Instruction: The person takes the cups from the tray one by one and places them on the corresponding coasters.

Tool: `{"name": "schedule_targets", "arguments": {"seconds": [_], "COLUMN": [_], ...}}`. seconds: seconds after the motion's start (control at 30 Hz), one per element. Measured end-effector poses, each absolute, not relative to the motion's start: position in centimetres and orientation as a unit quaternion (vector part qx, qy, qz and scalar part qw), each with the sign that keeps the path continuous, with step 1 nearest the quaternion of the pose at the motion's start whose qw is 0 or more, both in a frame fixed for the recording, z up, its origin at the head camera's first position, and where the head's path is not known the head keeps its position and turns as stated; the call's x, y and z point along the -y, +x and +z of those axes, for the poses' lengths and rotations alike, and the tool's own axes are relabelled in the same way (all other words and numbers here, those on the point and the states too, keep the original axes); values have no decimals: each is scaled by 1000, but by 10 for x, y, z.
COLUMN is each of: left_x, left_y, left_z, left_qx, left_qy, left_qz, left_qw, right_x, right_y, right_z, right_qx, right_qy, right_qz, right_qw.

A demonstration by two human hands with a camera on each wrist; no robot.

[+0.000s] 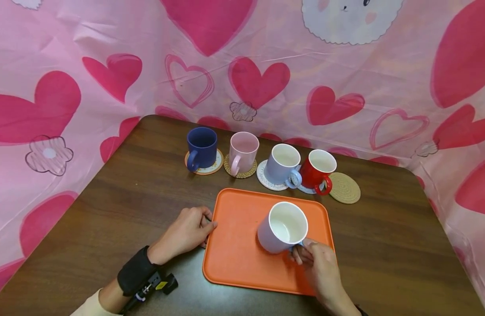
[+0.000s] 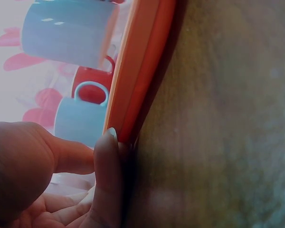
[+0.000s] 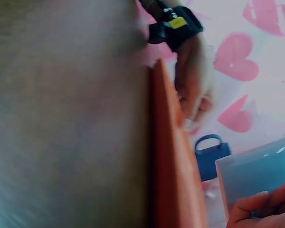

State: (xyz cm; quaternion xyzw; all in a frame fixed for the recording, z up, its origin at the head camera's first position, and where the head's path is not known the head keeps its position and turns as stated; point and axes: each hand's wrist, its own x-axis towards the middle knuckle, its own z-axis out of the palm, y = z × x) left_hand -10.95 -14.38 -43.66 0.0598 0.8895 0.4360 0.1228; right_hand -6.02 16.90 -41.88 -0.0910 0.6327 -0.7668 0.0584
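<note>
My right hand (image 1: 319, 267) grips the handle of a pale lilac-blue mug (image 1: 271, 237) on the right half of an orange tray (image 1: 234, 219). The mug's white inside faces up. Whether its base touches the tray I cannot tell. At the tray's left edge, my left hand (image 1: 187, 230) pinches the rim between thumb and fingers. In the left wrist view, fingertips (image 2: 109, 147) meet the tray's edge (image 2: 142, 71). The right wrist view shows fingers (image 3: 275, 202) against the mug (image 3: 256, 166).
Behind the tray stand a dark blue mug (image 1: 202, 151), a pink mug (image 1: 246, 158), a light blue mug (image 1: 279, 169) and a red mug (image 1: 311, 175), each on a coaster. A bare woven coaster (image 1: 345, 188) lies at the row's right end. A heart-patterned curtain (image 1: 266, 39) borders the table.
</note>
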Motion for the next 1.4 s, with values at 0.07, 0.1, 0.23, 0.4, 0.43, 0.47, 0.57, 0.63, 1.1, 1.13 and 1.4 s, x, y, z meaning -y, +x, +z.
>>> {"name": "schedule_targets", "arguments": {"seconds": [0.07,0.1,0.23,0.4,0.43,0.47,0.57,0.63,1.1,1.13,1.4], "left_x": [144,143,143,144,144,144,144,144,143,143,144], "left_y": [-110,-110,-110,-109,-109,-109,-110,-110,-108,-108,-110], "left_z": [-437,-437,-437,-438,-438,-438,-437,-437,-439,-439,-439], "left_qx": [-890,-889,-889,-891,-892,-892,-893,-893,-890,-890,-894], "left_qy": [60,60,60,67,69,71,75,75,64,65,63], "left_qz": [435,436,437,434,433,433,430,431,437,438,430], "left_qw": [122,122,123,114,111,109,104,104,112,112,111], "right_x": [-173,-176,-186,-196,-198,-200,-206,-210,-237,-239,-251], "right_y": [-61,-62,-65,-69,-69,-70,-72,-75,-101,-103,-114], "right_z": [-413,-410,-399,-381,-376,-372,-360,-356,-331,-331,-324], "right_qx": [-627,-623,-597,-579,-577,-580,-576,-540,-487,-475,-401], "right_qy": [-95,-100,-137,-169,-174,-172,-171,-192,-171,-173,-165], "right_qz": [-771,-774,-790,-798,-798,-796,-800,-819,-856,-863,-901], "right_qw": [56,54,39,14,8,1,-10,-9,-12,-11,-23]}}
